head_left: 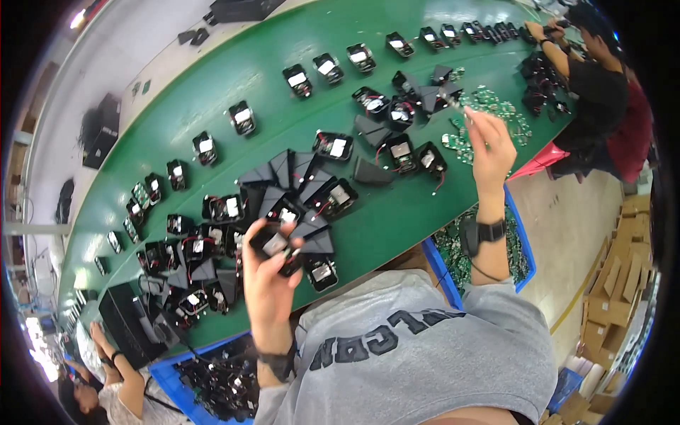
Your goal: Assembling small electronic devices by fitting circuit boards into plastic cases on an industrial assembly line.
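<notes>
While the left hand, at eight o'clock from the middle of the view, carries a black housing above the green table, the right hand is raised at two o'clock, beside a spread of green circuit boards. The left thumb and fingers are clamped on the housing, its open side and the pale block inside facing up; the right thumb and forefinger come close to each other at their tips, but I cannot tell whether they pinch anything, since a small greyish shape by them is too blurred to name. Judging by this pose, the step in hand is work on the held housing, with the right hand at or near the boards to fetch or sort a part. The next move would seem to call for a firm left hold with the open side kept up, and for a light, precise right pinch that avoids snagging wires. Around the held housing, from nine to twelve o'clock, lie more open housings and dark wedge-shaped pieces, crowded enough that a low pass could knock them. One blue bin of boards stands at four o'clock, another blue crate of dark parts at seven, and a co-worker is busy at two, beyond the boards.
</notes>
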{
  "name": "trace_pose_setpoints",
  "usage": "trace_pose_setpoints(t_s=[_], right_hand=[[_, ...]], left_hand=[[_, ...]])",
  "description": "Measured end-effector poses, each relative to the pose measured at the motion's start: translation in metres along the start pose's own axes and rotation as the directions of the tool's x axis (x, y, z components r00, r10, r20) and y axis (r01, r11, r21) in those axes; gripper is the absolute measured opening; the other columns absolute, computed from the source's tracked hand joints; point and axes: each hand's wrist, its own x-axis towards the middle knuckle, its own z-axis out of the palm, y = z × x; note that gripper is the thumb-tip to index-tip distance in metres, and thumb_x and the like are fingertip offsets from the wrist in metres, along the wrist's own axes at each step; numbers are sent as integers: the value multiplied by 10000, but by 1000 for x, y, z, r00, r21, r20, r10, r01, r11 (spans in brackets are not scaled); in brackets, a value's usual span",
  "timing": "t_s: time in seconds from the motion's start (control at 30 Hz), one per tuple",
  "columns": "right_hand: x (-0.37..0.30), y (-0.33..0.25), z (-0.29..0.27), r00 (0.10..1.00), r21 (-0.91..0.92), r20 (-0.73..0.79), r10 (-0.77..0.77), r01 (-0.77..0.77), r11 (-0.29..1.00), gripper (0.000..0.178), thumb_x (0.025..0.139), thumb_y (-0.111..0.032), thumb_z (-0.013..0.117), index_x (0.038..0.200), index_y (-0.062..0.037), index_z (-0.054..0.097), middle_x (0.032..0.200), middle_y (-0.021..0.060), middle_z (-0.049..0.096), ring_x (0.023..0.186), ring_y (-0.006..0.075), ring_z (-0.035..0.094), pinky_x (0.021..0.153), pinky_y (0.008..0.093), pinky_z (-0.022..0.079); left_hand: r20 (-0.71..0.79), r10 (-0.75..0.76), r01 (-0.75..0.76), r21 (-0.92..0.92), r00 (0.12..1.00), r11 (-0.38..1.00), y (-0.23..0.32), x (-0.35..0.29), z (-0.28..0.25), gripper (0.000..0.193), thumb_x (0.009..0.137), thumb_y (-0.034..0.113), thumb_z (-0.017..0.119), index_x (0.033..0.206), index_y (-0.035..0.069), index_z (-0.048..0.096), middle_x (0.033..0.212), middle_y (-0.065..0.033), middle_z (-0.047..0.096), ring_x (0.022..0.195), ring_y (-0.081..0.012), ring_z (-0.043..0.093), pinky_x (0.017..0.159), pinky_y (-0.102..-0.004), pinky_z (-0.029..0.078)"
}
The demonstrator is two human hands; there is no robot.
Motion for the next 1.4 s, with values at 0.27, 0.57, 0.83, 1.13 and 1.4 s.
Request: trace_pose_setpoints(t_s=[0.27, 0.57, 0.83, 1.13, 1.4], right_hand=[[-28, -88, 7, 955, 681, 267, -128, -93, 727, 355, 691, 118, 569, 1023, 36, 667, 909, 128, 660, 821, 253, 636, 781, 339, 500], [-36, -121, 20, 616, 626, 744, 258, -778, 49, 298, 832, -4, 628, 1126, 37, 612, 889, 65, 641, 763, 101, 599, 626, 236, 485], [-36, -130, 34, 509, 524, 845, 163, -849, -69, 221, 879, -59, 631, 1078, 17, 572, 892, 58, 656, 741, 90, 632, 620, 208, 506], [-29, -152, 30, 653, 637, 736, 176, -757, 144, 152, 822, 2, 687, 972, 11, 660, 892, 48, 661, 764, 100, 627, 639, 229, 494], [-18, -155, 25, 782, 682, 622, 50, -572, 455, 174, 781, 49, 692, 951, 10, 687, 886, 76, 680, 776, 136, 643, 656, 244, 505]], left_hand=[[153, 20, -28, 45, 988, 999, -22, 33, 47, 569, 843, 19, 535, 1378, 117, 369, 1267, -173, 538, 1059, -228, 588, 557, -263, 444], [196, 12, -15, 12, 980, 1000, -20, 26, 33, 542, 862, 18, 560, 1360, 111, 367, 1272, -149, 521, 1093, -230, 581, 596, -269, 512], [217, 11, -12, 3, 976, 1000, -17, 23, 35, 537, 857, 11, 557, 1353, 94, 368, 1273, -155, 521, 1074, -215, 586, 583, -256, 519], [205, -12, 5, 33, 979, 999, -17, 22, 35, 546, 857, -19, 530, 1362, 115, 371, 1279, -141, 529, 1070, -189, 584, 603, -244, 531], [188, 21, -31, 52, 982, 998, -17, 24, 41, 580, 841, -14, 492, 1393, 91, 350, 1299, -149, 518, 1082, -194, 576, 743, -321, 558]])
